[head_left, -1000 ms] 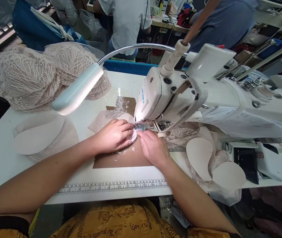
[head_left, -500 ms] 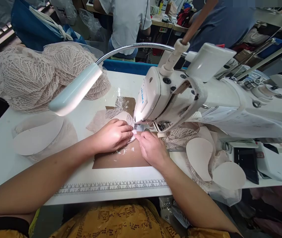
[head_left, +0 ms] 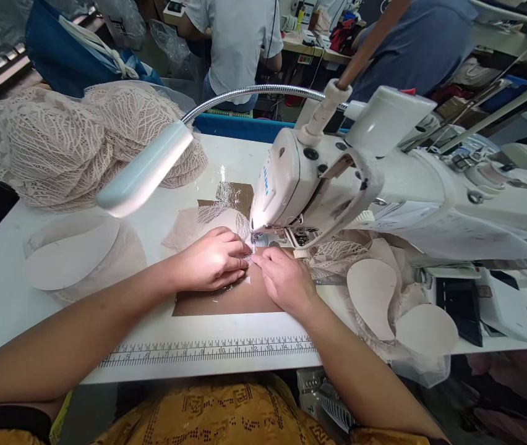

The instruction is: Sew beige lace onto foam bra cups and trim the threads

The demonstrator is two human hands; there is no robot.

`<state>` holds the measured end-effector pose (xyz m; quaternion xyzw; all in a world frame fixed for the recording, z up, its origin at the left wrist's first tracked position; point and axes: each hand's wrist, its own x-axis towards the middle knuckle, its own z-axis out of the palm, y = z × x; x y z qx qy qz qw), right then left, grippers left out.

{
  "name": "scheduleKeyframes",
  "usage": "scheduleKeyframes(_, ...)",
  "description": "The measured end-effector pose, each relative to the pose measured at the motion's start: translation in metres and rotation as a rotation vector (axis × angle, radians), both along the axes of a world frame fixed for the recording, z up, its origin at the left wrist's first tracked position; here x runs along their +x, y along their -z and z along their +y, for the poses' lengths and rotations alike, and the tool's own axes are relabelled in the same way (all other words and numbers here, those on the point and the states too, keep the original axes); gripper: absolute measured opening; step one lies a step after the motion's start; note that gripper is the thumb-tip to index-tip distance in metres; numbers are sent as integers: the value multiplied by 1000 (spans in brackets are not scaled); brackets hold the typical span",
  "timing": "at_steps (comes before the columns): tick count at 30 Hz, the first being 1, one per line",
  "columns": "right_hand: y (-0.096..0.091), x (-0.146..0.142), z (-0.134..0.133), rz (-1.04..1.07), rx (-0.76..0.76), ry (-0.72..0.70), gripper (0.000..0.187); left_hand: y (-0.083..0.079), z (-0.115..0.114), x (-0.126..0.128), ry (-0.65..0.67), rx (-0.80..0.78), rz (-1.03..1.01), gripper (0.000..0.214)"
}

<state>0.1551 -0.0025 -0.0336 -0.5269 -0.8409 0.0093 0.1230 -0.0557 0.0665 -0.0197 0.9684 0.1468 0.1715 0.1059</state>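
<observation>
A beige lace fabric piece (head_left: 234, 224) with a pale smooth panel lies at the needle of a white sewing machine (head_left: 269, 174). My left hand (head_left: 212, 258) rests on the piece's near side, fingers together and pressing its edge beside the presser foot. From the right, my right hand (head_left: 286, 275) meets it, thumb and forefinger pinched at the lace edge just in front of the needle. The fingertips of both hands almost touch. Under them is a brown sheet (head_left: 226, 301) covered with shiny tape. My hands hide part of the lace.
Bundled lace (head_left: 59, 148) is heaped at the back left, near a lamp (head_left: 145, 168). A pale cup-shaped panel (head_left: 75, 253) lies on mesh at left. More pale panels (head_left: 371, 296) and lace lie at right. A printed ruler (head_left: 208, 351) runs along the front edge. Two people sit beyond.
My left hand has shifted slightly toward me, and the lace under it has turned a little at the needle. My right hand has stayed nearly in place.
</observation>
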Motion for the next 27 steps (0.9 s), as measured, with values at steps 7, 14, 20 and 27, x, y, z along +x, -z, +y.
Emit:
scheduleKeyframes(7, 0, -4, 1, -44, 0, 25, 40, 6, 4, 1, -72, 50, 18, 27)
scheduleKeyframes(14, 4, -4, 4, -38, 9, 37, 42, 11, 13, -1, -180, 26, -18, 29)
scheduleKeyframes(20, 2, -2, 2, 24, 1, 29, 36, 15, 18, -3, -273, 42, -10, 30)
scheduleKeyframes(27, 5, 0, 3, 117, -15, 11, 35, 17, 21, -8, -420, 71, -5, 29)
